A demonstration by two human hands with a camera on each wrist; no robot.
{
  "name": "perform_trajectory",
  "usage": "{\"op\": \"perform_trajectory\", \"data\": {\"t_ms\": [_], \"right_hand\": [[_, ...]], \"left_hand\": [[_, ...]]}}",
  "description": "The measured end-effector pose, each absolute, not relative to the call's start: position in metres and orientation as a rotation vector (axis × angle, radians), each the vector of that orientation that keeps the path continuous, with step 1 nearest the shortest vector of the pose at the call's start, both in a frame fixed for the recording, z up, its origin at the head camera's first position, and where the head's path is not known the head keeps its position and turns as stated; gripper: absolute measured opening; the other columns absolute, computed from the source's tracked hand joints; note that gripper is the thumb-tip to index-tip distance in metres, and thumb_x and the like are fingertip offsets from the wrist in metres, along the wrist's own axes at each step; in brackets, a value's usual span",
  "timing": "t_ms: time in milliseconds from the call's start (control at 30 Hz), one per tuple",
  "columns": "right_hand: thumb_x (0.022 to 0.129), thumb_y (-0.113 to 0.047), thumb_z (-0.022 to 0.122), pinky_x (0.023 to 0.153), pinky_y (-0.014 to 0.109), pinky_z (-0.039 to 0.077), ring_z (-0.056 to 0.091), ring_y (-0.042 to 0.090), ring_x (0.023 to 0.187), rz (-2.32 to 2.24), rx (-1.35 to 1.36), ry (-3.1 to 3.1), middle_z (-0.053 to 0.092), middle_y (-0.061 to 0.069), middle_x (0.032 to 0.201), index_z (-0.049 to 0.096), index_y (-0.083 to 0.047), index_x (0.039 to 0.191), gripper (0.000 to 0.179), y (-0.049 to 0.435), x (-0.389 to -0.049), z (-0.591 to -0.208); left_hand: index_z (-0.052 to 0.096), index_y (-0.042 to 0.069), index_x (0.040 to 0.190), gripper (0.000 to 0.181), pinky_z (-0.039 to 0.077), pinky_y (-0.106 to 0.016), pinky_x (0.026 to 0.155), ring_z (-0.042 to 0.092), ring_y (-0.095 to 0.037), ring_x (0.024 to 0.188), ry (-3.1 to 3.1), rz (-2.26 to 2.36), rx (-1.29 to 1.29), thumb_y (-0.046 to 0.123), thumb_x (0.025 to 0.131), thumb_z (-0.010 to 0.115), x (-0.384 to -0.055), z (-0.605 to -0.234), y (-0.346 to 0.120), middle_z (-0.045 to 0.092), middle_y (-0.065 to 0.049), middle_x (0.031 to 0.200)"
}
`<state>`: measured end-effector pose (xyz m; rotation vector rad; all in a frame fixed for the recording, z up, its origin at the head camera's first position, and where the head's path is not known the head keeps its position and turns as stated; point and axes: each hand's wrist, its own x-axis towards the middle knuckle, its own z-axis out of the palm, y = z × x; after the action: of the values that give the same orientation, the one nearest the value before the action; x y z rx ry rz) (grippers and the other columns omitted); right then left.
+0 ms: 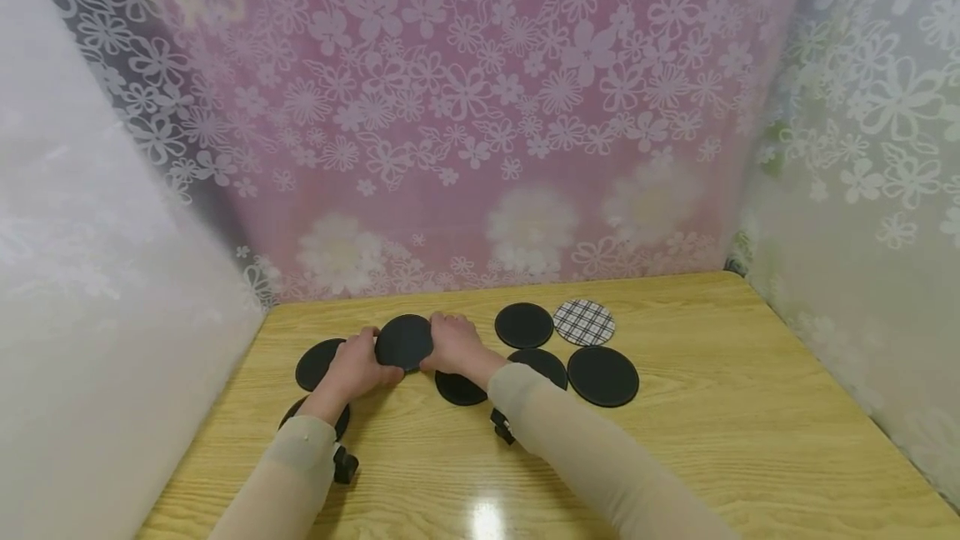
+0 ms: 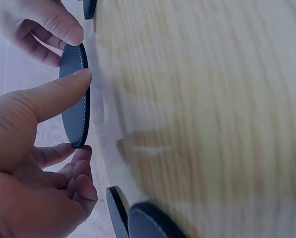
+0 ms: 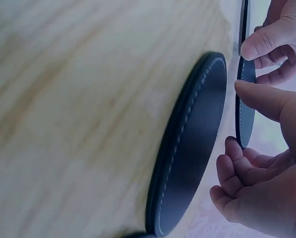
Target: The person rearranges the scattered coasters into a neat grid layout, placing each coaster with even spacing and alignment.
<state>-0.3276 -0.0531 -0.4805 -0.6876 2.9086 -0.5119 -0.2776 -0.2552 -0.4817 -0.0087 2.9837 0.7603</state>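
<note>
Both hands grip one round black coaster (image 1: 405, 342) by its opposite edges, above the far left part of the wooden table. The left hand (image 1: 356, 365) has its left side and the right hand (image 1: 456, 344) its right. In the left wrist view, the coaster's pale stitched rim (image 2: 83, 111) shows between thumbs and fingers. Two black coasters lie by the left hand, one beside it (image 1: 317, 363) and another (image 1: 343, 422) partly under the wrist. Below the right hand lies a further black coaster (image 1: 459, 390), its upper right part hidden by the hand and wrist.
Right of the hands lie black coasters at the back (image 1: 524, 325), the middle (image 1: 543, 365) and the right (image 1: 603, 376). A white coaster with black plaid lines (image 1: 584, 322) is beside them. Flowered curtains (image 1: 465, 148) stand behind and along the sides of the table (image 1: 750, 407).
</note>
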Motion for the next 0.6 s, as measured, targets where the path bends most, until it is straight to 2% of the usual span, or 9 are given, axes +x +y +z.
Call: {"op": "perform_trajectory", "data": {"t_ms": [233,600], "right_hand": [[0.093,-0.043,0.091,0.111,0.053,0.049,0.06,0.039,0.131,-0.527,-0.687,2.916,0.066,0.016,0.143,0.056,-0.006,0.156,0.081,-0.04,-0.335,-0.478],[0.093,-0.039,0.093,0.113,0.055,0.048,0.061,0.04,0.132,-0.611,-0.674,2.942,0.068,0.017,0.143,0.055,-0.004,0.156,0.082,-0.012,-0.347,-0.476]], "left_hand": [[0.044,-0.011,0.158,0.093,0.047,-0.066,0.112,0.054,-0.055,0.138,2.998,0.815,0.009,0.031,0.092,0.094,-0.284,-0.481,-0.244,0.058,-0.036,0.147],[0.043,-0.007,0.161,0.092,0.044,-0.069,0.114,0.048,-0.057,0.143,3.033,0.801,0.004,0.03,0.093,0.093,-0.301,-0.475,-0.215,0.054,-0.037,0.151]]}}
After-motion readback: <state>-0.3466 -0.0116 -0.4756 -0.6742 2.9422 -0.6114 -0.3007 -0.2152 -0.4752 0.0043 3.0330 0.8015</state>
